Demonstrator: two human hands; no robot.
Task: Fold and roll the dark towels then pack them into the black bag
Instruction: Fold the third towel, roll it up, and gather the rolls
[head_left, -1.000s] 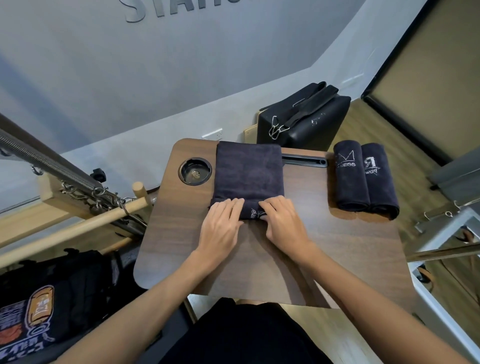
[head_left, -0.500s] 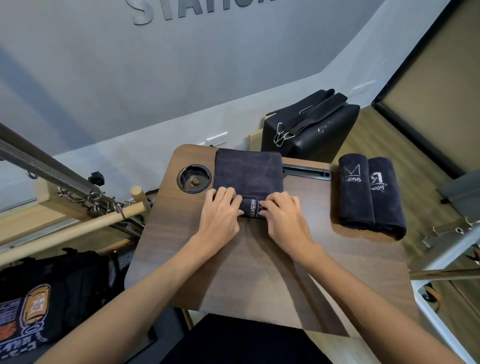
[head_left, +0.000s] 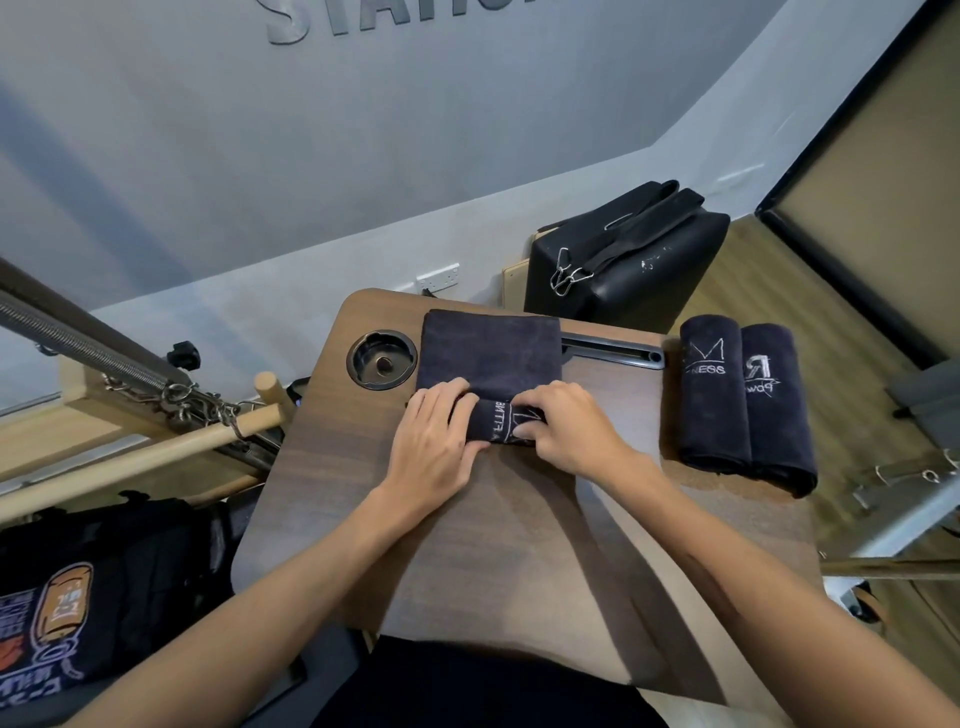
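A folded dark towel (head_left: 491, 353) lies at the far middle of the small wooden table (head_left: 519, 545). Its near end is rolled into a short tube with white lettering showing. My left hand (head_left: 434, 436) grips the left end of that roll and my right hand (head_left: 563, 426) grips the right end, fingers curled over the top. Two rolled dark towels (head_left: 745, 400) with white logos lie side by side at the table's right edge. The black bag (head_left: 628, 260) stands shut on the floor beyond the table, straps and a metal clip on top.
A round cup holder (head_left: 382, 358) is sunk into the table left of the towel, and a black slot (head_left: 613, 353) runs along the far edge. A wooden bar with springs and chains (head_left: 171, 400) stands to the left. A metal frame (head_left: 909, 493) is at the right.
Both hands have rolled the towel's near end farther away from me, so the roll is thicker and more lettering shows. The flat part is shorter. The rolled towels and bag have not moved.
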